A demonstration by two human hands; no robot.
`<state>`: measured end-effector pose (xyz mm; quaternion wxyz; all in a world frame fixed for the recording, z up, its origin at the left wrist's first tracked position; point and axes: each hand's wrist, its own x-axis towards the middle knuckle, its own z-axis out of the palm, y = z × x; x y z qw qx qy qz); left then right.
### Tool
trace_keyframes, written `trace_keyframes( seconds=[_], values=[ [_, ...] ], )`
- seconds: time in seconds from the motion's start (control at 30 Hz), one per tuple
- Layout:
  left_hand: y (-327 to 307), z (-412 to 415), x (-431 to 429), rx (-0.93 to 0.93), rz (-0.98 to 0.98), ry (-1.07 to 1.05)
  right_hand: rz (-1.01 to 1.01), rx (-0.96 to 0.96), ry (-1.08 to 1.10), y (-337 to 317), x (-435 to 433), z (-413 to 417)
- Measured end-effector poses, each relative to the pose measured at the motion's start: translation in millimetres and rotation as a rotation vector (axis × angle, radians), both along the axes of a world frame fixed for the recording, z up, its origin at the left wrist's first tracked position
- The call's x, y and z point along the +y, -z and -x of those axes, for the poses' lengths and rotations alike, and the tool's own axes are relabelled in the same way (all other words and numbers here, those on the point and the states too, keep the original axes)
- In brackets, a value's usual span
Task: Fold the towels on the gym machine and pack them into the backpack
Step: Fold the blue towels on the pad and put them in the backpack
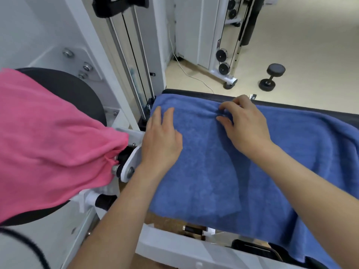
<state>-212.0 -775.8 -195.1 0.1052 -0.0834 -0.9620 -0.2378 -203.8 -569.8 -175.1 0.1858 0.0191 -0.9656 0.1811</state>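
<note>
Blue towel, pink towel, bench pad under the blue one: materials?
Blue towel: looks like thick terry cotton, matte, fuzzy nap.
Pink towel: thinner, smoother knit, maybe microfibre; drapes in fine folds.
Bench pad: likely black vinyl upholstery, slight sheen along its edge.

Gym, indoor weights area. White steel machine frame (93,41) close at left, with bolted plates and two upright guide rods (124,61); a black cable (134,57) runs between them. Second cable machine (204,35) farther back, its black pulleys (221,54) strung with cable. Black dumbbell (272,77) lies on the pale floor (310,55) near it. Black padded bench (194,93) in foreground, blue towel (233,171) spread over it. Pink towel (48,142) draped on a round black pad (77,90) of the near machine.
</note>
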Motion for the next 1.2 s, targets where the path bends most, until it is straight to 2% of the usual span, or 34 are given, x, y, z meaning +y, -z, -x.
trace_keyframes(
  seconds=[0.17, 0.3, 0.37, 0.47, 0.57, 0.67, 0.73, 0.83, 0.9, 1.03, 1.2],
  values=[
    [-4, 43, 12, 0.003, -0.133, -0.018, 0.057, 0.053, 0.041, 0, -5, 3],
    [2, 30, 20, 0.128, 0.027, -0.059, 0.114, -0.026, -0.009, -15, 2, -16],
    [0, 6, 36, 0.182, 0.007, 0.031, 0.123, -0.064, -0.005, -23, 18, -43],
    [7, -50, 78, 0.187, -0.05, 0.333, 0.131, -0.06, 0.172, -27, 65, -95],
    [23, -100, 127, 0.14, 0.0, 0.602, 0.107, -0.152, 0.428, -20, 126, -144],
    [33, -129, 169, 0.14, 0.11, 0.653, 0.254, -0.344, 0.643, -10, 174, -183],
    [31, -138, 190, 0.161, 0.186, 0.596, 0.349, -0.397, 0.668, -1, 196, -201],
    [15, -136, 214, 0.147, 0.239, 0.481, 0.396, -0.311, 0.679, 17, 218, -211],
    [1, -131, 233, 0.151, 0.184, 0.473, 0.481, -0.231, 0.711, 26, 223, -210],
    [-23, -132, 295, 0.184, 0.063, 0.64, 0.62, -0.054, 0.673, 30, 230, -203],
    [-25, -121, 363, 0.037, 0.164, 0.795, 0.546, 0.155, 0.503, 7, 247, -196]
  ],
)
